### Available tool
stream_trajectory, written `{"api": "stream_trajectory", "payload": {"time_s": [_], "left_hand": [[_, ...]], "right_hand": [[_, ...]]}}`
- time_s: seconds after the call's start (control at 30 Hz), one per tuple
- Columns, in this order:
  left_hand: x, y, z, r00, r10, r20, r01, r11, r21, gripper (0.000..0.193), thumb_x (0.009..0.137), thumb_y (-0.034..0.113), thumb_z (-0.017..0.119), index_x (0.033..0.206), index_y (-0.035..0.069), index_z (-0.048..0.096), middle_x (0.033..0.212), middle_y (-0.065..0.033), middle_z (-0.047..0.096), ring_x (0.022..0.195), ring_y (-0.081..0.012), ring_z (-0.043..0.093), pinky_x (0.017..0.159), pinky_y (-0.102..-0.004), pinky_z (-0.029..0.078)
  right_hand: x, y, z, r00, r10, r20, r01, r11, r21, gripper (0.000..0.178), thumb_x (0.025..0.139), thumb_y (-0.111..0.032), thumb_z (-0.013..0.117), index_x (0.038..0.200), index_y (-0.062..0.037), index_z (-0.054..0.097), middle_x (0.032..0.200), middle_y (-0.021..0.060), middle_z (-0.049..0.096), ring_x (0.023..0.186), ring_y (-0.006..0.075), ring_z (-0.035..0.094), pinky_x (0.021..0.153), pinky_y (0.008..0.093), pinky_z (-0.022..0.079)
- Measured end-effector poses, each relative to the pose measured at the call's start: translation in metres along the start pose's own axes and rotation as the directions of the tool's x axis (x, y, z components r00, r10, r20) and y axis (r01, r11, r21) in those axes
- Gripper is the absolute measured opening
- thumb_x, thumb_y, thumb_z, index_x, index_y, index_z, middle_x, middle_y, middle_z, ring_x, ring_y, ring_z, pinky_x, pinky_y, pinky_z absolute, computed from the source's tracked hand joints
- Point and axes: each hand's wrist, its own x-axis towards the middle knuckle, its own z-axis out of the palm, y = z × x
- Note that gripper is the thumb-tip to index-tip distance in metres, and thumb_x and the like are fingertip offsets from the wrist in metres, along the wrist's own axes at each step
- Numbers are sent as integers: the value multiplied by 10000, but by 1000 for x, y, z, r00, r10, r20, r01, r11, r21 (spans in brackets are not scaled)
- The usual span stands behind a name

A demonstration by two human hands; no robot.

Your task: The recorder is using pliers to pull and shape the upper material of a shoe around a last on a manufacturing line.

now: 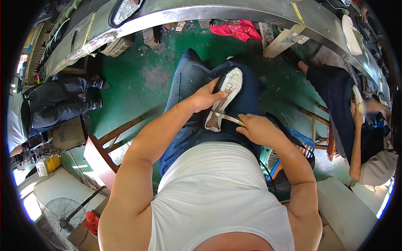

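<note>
On my lap lies a shoe (228,90), bottom side up. Its underside shows a brown middle, a pale rim and a dark edge round the toe. My left hand (205,97) grips its side near the middle, thumb over the underside and fingers hidden beneath. In my right hand (256,127) is a hammer-like tool (229,118) with a metal head and a yellowish handle. The tool's head rests at or just over the heel half of the underside; whether it touches, I cannot tell.
A long metal-edged bench (201,13) curves across the front, with another shoe (124,11) on it. Red cloth (238,30) lies beneath. At right, a co-worker (335,96) handles a pale sole-shaped piece (357,99); at left stands another person (54,100). Behind left is a fan (63,221).
</note>
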Motion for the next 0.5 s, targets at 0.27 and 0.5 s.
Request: {"api": "stream_trajectory", "payload": {"time_s": [0.27, 0.5], "left_hand": [[-32, -26, 23, 994, 93, -59, -76, 967, 243, 779, 1013, 218, 545, 1579, 38, 42, 1560, -187, 299, 1425, -246, 321, 1167, -323, 266], [-54, -46, 28, 998, 67, 15, -69, 963, 261, 893, 981, 239, 542, 1576, 67, -102, 1616, -258, 81, 1520, -364, 44, 1221, -395, 113]], "right_hand": [[-12, 22, 26, 995, 91, -44, -88, 993, 79, 341, 998, -311, 514, 1021, 8, 633, 929, 233, 676, 898, 451, 637, 772, 523, 494], [-15, 16, -24, 881, 276, 385, -424, 823, 379, 395, 1010, -346, 493, 951, 18, 634, 894, 264, 662, 878, 448, 639, 766, 489, 504]]}}
